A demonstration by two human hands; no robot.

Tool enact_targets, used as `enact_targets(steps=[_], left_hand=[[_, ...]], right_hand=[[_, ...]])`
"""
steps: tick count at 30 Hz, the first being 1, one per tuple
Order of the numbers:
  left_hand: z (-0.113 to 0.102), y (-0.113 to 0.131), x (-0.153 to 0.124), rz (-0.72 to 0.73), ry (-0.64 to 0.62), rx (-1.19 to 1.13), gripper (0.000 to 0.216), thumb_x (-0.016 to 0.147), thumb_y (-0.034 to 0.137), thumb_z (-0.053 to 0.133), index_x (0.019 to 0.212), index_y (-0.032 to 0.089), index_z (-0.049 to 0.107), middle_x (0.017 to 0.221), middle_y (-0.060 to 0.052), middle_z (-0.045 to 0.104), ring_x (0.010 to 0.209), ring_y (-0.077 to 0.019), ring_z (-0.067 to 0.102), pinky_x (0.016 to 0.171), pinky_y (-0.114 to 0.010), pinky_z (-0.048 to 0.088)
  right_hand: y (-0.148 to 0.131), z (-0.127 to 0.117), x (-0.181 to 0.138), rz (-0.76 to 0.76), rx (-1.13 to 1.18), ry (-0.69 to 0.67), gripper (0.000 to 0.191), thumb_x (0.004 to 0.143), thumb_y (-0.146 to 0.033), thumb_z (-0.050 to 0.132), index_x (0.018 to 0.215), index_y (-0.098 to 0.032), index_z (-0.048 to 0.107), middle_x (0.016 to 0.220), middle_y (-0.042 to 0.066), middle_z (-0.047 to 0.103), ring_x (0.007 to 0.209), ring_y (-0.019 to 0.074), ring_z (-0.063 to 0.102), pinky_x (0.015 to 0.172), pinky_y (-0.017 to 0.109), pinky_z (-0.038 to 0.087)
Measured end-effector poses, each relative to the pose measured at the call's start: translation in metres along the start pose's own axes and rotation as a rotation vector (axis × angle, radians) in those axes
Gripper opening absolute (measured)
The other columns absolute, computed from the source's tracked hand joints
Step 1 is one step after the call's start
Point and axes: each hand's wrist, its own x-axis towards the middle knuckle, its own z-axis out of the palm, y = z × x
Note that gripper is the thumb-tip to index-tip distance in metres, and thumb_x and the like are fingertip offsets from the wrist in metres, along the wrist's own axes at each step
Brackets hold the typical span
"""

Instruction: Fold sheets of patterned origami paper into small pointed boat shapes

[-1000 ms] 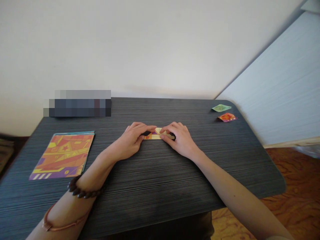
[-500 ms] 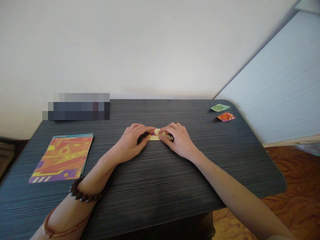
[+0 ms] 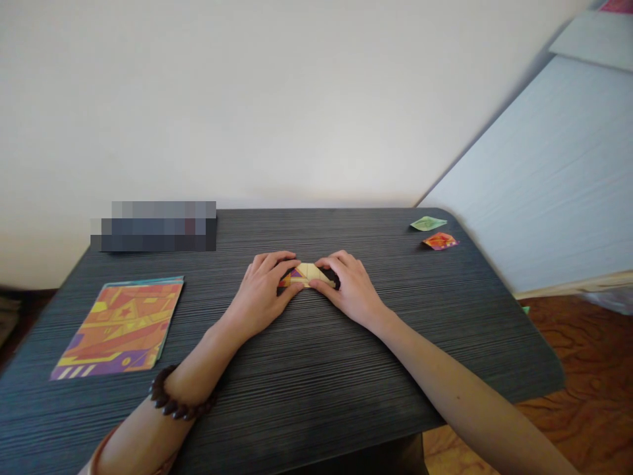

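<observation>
Folded paper mid-table, pinched flat by left hand and right hand; bare tabletop all round.

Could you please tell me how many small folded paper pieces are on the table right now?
3: a yellowish folded piece under both hands at the table's middle, and a green piece and an orange piece at the far right corner.

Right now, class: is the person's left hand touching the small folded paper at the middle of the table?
Touching. The head view shows the left hand with its fingertips pressed on the left end of the folded paper, which lies flat on the table.
</observation>
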Motion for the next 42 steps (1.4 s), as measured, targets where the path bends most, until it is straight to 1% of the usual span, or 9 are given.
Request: enact_targets(steps=[4,9,15,21,25,30,35,39,42], left_hand=[[-0.003,-0.001,0.002,-0.036,0.016,-0.093,0.025,0.081,0.032,0.059,0.103,0.021,0.056,0.104,-0.005,0.061,0.101,-0.0232,0.051,0.089,-0.039,0.042],[-0.008,-0.003,0.002,-0.204,0.048,-0.231,0.015,0.085,0.035,0.052,0.091,0.021,0.052,0.082,0.000,0.061,0.075,-0.0162,0.057,0.070,-0.030,0.046],[-0.012,-0.006,0.001,-0.225,0.058,-0.384,0.016,0.086,0.035,0.050,0.090,0.020,0.052,0.083,0.000,0.061,0.076,-0.0145,0.058,0.070,-0.027,0.046],[-0.016,0.000,0.000,0.024,-0.025,-0.338,0.015,0.082,0.031,0.059,0.091,0.020,0.061,0.106,-0.005,0.060,0.096,-0.0176,0.058,0.086,-0.031,0.046],[-0.014,0.002,-0.001,0.107,0.002,-0.262,0.015,0.083,0.027,0.058,0.094,0.022,0.066,0.109,-0.005,0.061,0.100,-0.0182,0.058,0.091,-0.033,0.046],[-0.013,0.002,-0.002,0.129,0.062,-0.309,0.010,0.085,0.023,0.056,0.089,0.020,0.065,0.102,-0.004,0.064,0.093,-0.0155,0.060,0.085,-0.028,0.047],[-0.015,0.003,-0.002,0.011,0.031,-0.307,0.012,0.085,0.028,0.055,0.087,0.018,0.061,0.088,-0.002,0.067,0.080,-0.0144,0.062,0.074,-0.024,0.047],[-0.015,0.005,-0.003,-0.054,0.056,-0.248,0.015,0.084,0.033,0.055,0.086,0.019,0.061,0.078,0.001,0.066,0.067,-0.0117,0.060,0.065,-0.021,0.045],[-0.015,0.006,-0.003,-0.060,0.060,-0.206,0.019,0.084,0.035,0.054,0.086,0.018,0.061,0.075,0.001,0.065,0.062,-0.0110,0.057,0.061,-0.021,0.042]], right_hand=[[0.003,-0.006,0.000,-0.036,0.110,-0.017,0.026,0.085,-0.041,0.057,0.103,-0.023,0.058,0.096,0.003,0.061,0.088,0.0173,0.055,0.078,0.032,0.041],[0.000,-0.012,-0.002,-0.071,0.204,-0.029,0.020,0.085,-0.034,0.057,0.101,-0.023,0.055,0.083,0.000,0.061,0.066,0.0122,0.052,0.070,0.029,0.042],[0.000,-0.012,-0.002,-0.081,0.303,-0.026,0.008,0.087,-0.028,0.053,0.092,-0.022,0.054,0.092,0.001,0.063,0.065,0.0107,0.053,0.068,0.027,0.043],[-0.007,-0.009,-0.004,-0.130,0.292,-0.033,0.008,0.089,-0.029,0.050,0.087,-0.022,0.053,0.093,0.002,0.063,0.067,0.0111,0.053,0.070,0.027,0.044],[-0.012,-0.006,-0.006,-0.173,0.289,-0.027,0.008,0.089,-0.028,0.050,0.088,-0.022,0.054,0.095,0.002,0.062,0.069,0.0112,0.053,0.073,0.028,0.045],[-0.007,-0.004,-0.005,-0.204,0.361,0.019,0.006,0.086,-0.027,0.054,0.088,-0.021,0.055,0.092,0.002,0.061,0.062,0.0090,0.050,0.064,0.024,0.044],[-0.002,0.000,-0.005,-0.178,0.338,0.110,0.014,0.083,-0.025,0.059,0.095,-0.021,0.055,0.068,-0.003,0.056,0.055,0.0085,0.048,0.059,0.023,0.044],[-0.001,0.001,-0.005,-0.172,0.347,0.188,0.004,0.085,-0.023,0.055,0.088,-0.021,0.056,0.085,0.000,0.064,0.056,0.0067,0.052,0.057,0.021,0.046],[-0.002,0.001,-0.005,-0.206,0.302,0.198,0.005,0.086,-0.021,0.054,0.087,-0.022,0.059,0.084,-0.001,0.067,0.056,0.0069,0.054,0.056,0.020,0.046]])
